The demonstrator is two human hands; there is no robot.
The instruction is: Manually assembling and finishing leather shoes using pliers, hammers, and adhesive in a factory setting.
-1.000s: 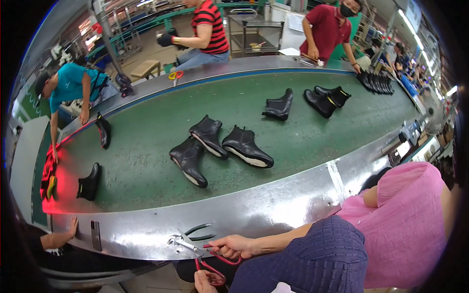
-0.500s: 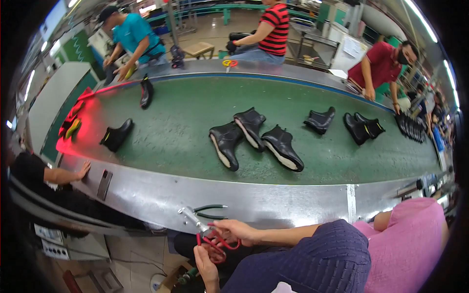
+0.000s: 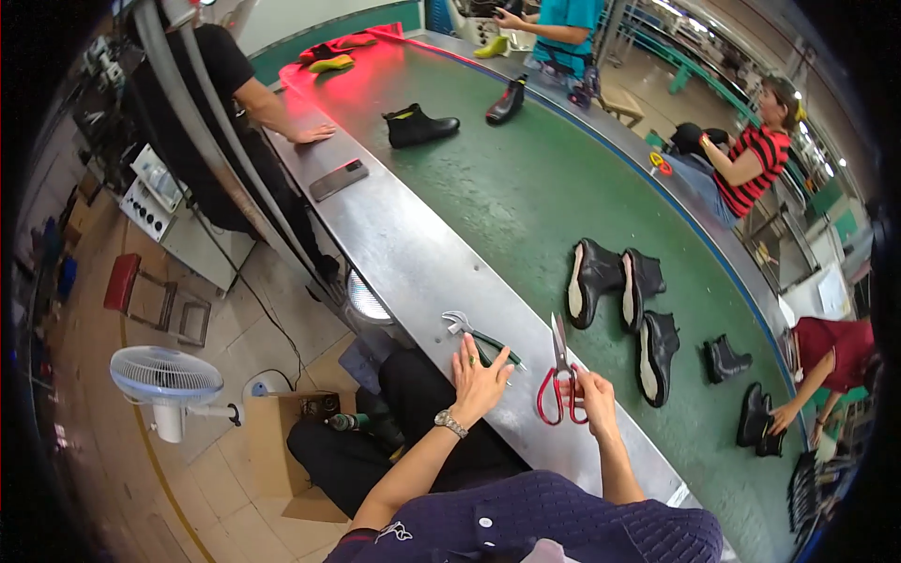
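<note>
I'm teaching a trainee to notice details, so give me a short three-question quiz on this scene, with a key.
1. Which of the person's own hands grips the red-handled scissors?
2. True or false: the phone lies on the metal ledge.
3. How many black boots show a pale sole?

Key:
1. The right hand.
2. True.
3. Three.

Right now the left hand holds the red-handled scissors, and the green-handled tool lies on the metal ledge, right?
Wrong hand: the head view shows the right hand holding the red-handled scissors. The green-handled tool does lie on the metal ledge.
</note>
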